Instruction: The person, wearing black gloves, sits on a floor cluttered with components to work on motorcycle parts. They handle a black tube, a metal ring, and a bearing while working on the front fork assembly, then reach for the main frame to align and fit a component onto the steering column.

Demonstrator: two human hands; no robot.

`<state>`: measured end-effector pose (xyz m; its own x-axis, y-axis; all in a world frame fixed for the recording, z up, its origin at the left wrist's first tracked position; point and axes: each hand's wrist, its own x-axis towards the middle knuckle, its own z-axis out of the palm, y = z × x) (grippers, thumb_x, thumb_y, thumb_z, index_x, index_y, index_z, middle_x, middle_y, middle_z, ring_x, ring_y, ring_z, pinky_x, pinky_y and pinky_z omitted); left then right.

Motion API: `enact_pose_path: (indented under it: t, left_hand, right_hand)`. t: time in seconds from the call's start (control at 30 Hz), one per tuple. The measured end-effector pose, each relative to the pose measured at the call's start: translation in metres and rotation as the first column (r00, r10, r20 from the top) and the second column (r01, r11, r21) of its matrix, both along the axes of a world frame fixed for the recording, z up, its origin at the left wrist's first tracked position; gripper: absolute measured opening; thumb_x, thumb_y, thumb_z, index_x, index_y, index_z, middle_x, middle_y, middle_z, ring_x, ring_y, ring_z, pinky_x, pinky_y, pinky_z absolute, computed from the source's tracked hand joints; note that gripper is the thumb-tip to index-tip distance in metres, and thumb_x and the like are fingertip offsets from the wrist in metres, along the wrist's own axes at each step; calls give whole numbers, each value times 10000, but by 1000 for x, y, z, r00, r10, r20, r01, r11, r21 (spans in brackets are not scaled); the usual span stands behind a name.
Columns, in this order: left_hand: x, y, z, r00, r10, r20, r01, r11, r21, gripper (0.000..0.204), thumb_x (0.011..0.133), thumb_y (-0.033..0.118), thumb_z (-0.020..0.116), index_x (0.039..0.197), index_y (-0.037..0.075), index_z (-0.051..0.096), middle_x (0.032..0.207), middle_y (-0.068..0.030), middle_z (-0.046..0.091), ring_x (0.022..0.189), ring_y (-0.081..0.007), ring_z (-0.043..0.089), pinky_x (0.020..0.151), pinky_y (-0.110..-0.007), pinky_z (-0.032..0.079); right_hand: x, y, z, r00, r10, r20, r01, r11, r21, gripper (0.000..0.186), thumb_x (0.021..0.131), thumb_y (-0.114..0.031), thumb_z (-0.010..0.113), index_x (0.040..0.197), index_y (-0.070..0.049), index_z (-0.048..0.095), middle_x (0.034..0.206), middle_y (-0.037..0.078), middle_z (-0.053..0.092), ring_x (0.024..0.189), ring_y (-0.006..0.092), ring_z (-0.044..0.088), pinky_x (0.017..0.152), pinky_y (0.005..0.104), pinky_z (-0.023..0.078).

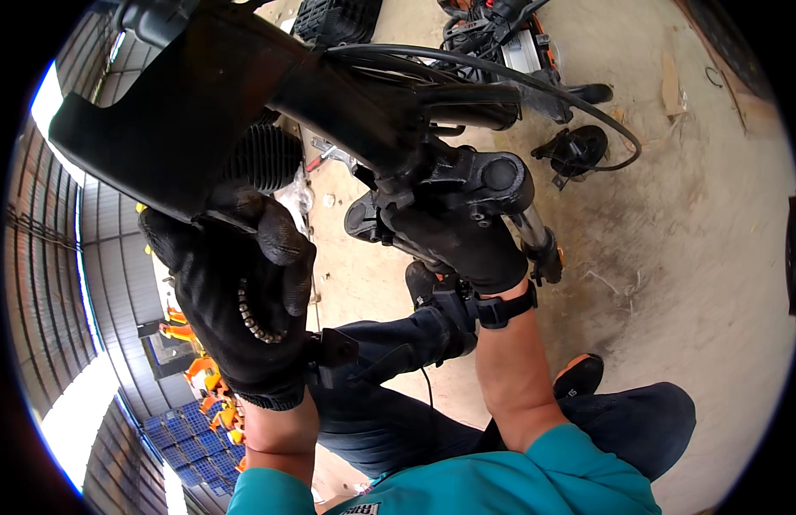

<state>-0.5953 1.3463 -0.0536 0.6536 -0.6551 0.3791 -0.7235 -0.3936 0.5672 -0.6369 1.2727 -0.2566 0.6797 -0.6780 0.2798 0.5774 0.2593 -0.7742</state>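
Note:
My left hand (211, 300), in a black glove, is turned palm up under the black frame (157, 112) of a bike or scooter. Its fingers are curled, and a curved row of steel bearing balls (250, 319) lies in the palm; part of that ring is hidden. My gloved right hand (471, 249) is wrapped round the black fork clamp (501, 176), just below the frame's steering tube (355, 116). A fork leg (535, 236) extends beyond the right wrist.
A black cable (604, 124) arcs past the clamp, near a round black part (580, 150). Another partly built machine (518, 51) and a black crate (338, 19) stand beyond. Orange parts (211, 386) and blue crates (188, 446) are on the left. Cardboard (673, 86) lies on the floor.

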Motion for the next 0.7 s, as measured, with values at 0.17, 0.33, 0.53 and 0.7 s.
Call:
enact_pose_path:
  t: [0.17,0.33,0.53,0.7]
  left_hand:
    - [-3,-1,-1,999,-2,-41,2,1000,0,303,903,267,399,1008,19,539,817,-69,592,618,-92,534,500,-182,390]
    - [-4,1,-2,994,-2,-108,3,1000,14,370,940,347,357,1011,30,533,792,-66,594,593,-92,532,488,-184,386]
    - [-3,-4,2,979,-21,-205,24,1000,10,458,984,443,306,1014,42,526,763,-63,597,562,-91,530,474,-186,381]
    - [-6,0,-1,929,-23,-368,21,1000,-9,536,1020,524,264,1017,53,520,738,-61,599,537,-91,528,463,-188,377]
  right_hand:
    - [-7,-5,-1,998,41,38,-45,994,99,249,856,-140,727,1081,-63,652,940,35,685,833,119,630,719,302,525]
    - [-9,0,7,996,71,52,-81,969,232,256,867,-150,713,1102,-80,641,967,26,670,836,112,616,694,294,517]
    - [-12,-8,24,984,164,70,-178,929,325,264,869,-72,687,1126,-63,628,1012,40,652,913,116,612,800,292,531]
    - [-6,-7,21,988,113,101,-135,959,247,296,862,-54,682,1143,-52,588,1082,57,637,967,134,605,846,321,525]
